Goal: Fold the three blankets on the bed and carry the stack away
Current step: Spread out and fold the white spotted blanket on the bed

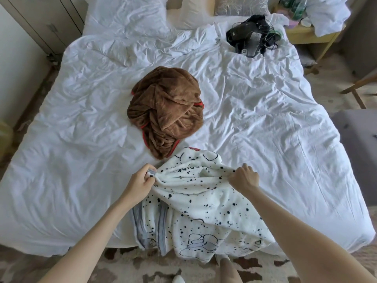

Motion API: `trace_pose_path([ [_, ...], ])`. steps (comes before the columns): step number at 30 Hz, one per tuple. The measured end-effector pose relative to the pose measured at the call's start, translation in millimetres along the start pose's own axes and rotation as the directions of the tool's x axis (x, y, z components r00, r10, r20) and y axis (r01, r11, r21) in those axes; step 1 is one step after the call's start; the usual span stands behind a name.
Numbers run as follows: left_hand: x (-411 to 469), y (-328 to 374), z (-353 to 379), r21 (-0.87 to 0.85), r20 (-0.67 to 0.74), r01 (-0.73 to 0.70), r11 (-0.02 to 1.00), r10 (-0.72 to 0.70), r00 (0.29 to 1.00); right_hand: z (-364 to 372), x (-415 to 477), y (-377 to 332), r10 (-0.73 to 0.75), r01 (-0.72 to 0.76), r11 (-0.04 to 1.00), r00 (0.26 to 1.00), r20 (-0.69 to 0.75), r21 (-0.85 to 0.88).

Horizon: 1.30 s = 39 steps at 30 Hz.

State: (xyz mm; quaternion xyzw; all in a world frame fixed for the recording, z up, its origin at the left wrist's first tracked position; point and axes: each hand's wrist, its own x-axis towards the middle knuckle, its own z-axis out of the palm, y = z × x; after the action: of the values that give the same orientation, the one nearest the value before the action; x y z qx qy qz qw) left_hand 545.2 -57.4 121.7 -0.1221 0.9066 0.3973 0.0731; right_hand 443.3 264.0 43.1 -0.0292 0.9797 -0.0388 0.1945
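Observation:
A white blanket with black spots (195, 203) lies over the near edge of the bed (71, 129) and hangs toward the floor. My left hand (140, 182) pinches its left upper edge. My right hand (243, 177) grips its right upper edge, so the cloth is bunched between them. Grey striped cloth (140, 225) shows under the spotted blanket's left side; I cannot tell whether it is a separate blanket. A brown blanket with red trim (167, 109) sits crumpled in a heap at the bed's middle, just beyond the spotted one.
A black bag with cables (253, 35) lies at the bed's far right. Pillows (126, 13) line the headboard. A wooden side table (310, 35) with clutter stands at the far right, a grey stool (359, 144) to the right. A patterned rug (142, 266) covers the floor.

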Motion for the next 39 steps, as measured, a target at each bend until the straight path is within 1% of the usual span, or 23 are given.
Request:
trace_pose_path([
  [2,-1.6,-3.1,3.1,0.000,0.008,0.007,1.000,-0.007,1.000,2.9,6.0,-3.3,-0.010,0.010,0.998,1.000,-0.008,-0.065],
  [4,-1.4,-6.0,5.4,0.000,0.015,0.017,1.000,-0.017,1.000,9.4,11.8,-5.3,-0.029,0.033,0.988,0.999,0.033,-0.149],
  [6,-0.4,-7.5,8.1,-0.003,0.034,0.020,1.000,-0.020,0.999,17.4,14.0,-5.5,-0.063,0.083,0.964,0.994,0.085,-0.253],
  [8,1.1,-8.3,11.1,-0.005,0.038,0.024,1.000,-0.024,0.999,26.8,12.8,-4.0,-0.112,0.140,0.946,0.988,0.109,-0.291],
  [10,1.7,-8.0,13.3,0.001,0.035,0.030,1.000,-0.030,0.999,35.7,11.0,-0.8,-0.160,0.184,0.948,0.981,0.112,-0.261],
  [14,3.6,-7.7,13.4,0.011,0.036,0.046,0.999,-0.046,0.998,42.2,8.9,6.0,-0.250,0.257,0.946,0.966,0.063,-0.197],
  [17,5.0,-8.9,11.6,0.010,0.035,0.069,0.998,-0.069,0.997,43.1,11.0,11.9,-0.277,0.280,0.948,0.960,0.039,-0.155],
  [18,4.9,-9.7,11.3,0.010,0.036,0.074,0.997,-0.074,0.997,42.5,12.3,12.7,-0.271,0.272,0.956,0.962,0.028,-0.109],
  [20,4.7,-12.1,10.8,0.001,0.024,0.080,0.997,-0.080,0.997,40.9,15.6,13.8,-0.188,0.189,0.980,0.982,-0.017,0.059],
  [21,4.6,-13.5,10.2,-0.007,0.012,0.087,0.996,-0.087,0.996,38.5,17.7,15.1,-0.108,0.112,0.978,0.994,-0.028,0.179],
  [23,4.1,-17.1,8.2,-0.018,-0.020,0.111,0.994,-0.111,0.994,31.5,24.0,20.5,0.093,-0.079,0.907,0.996,-0.015,0.414],
  [24,4.4,-18.5,7.5,-0.020,-0.039,0.120,0.993,-0.121,0.992,26.6,26.9,23.3,0.189,-0.160,0.862,0.982,-0.012,0.481],
  [25,4.8,-19.5,7.1,-0.019,-0.056,0.124,0.992,-0.125,0.991,21.5,29.2,25.2,0.261,-0.216,0.838,0.965,-0.020,0.502],
  [26,5.8,-19.4,7.0,-0.015,-0.074,0.124,0.992,-0.125,0.989,17.2,30.8,26.0,0.290,-0.237,0.843,0.956,-0.038,0.482],
  [27,7.2,-17.9,6.9,-0.012,-0.094,0.121,0.993,-0.122,0.988,13.2,31.7,25.8,0.278,-0.226,0.873,0.959,-0.059,0.433],
  [29,11.5,-11.1,5.7,-0.006,-0.130,0.103,0.995,-0.103,0.986,4.7,30.2,22.5,0.182,-0.156,0.947,0.981,-0.069,0.280],
  [31,16.3,-1.4,1.3,0.001,-0.151,0.070,0.998,-0.069,0.986,-7.8,27.6,21.2,0.114,-0.103,0.983,0.991,-0.068,0.151],
  [33,21.7,9.2,-8.2,0.008,-0.183,0.031,0.999,-0.029,0.983,-29.0,24.0,22.9,0.104,-0.094,0.989,0.991,-0.090,0.115],
  [34,24.5,15.3,-14.8,0.014,-0.204,0.010,1.000,-0.007,0.979,-42.8,21.3,24.5,0.131,-0.114,0.981,0.986,-0.103,0.157],
  [35,27.3,21.8,-22.3,0.021,-0.225,-0.014,1.000,0.018,0.974,-59.4,17.7,25.8,0.178,-0.144,0.954,0.978,-0.108,0.264],
  [36,29.8,29.4,-30.6,0.025,-0.247,-0.042,0.999,0.047,0.968,-78.7,13.0,26.9,0.230,-0.169,0.896,0.968,-0.104,0.410],
  [37,32.1,37.8,-39.8,0.026,-0.267,-0.073,0.997,0.077,0.961,-99.2,7.2,27.7,0.270,-0.172,0.817,0.958,-0.102,0.550],
  [39,34.7,58.6,-60.4,0.034,-0.305,-0.148,0.988,0.151,0.940,-141.7,-9.7,27.6,0.314,-0.111,0.671,0.938,-0.145,0.733],
])
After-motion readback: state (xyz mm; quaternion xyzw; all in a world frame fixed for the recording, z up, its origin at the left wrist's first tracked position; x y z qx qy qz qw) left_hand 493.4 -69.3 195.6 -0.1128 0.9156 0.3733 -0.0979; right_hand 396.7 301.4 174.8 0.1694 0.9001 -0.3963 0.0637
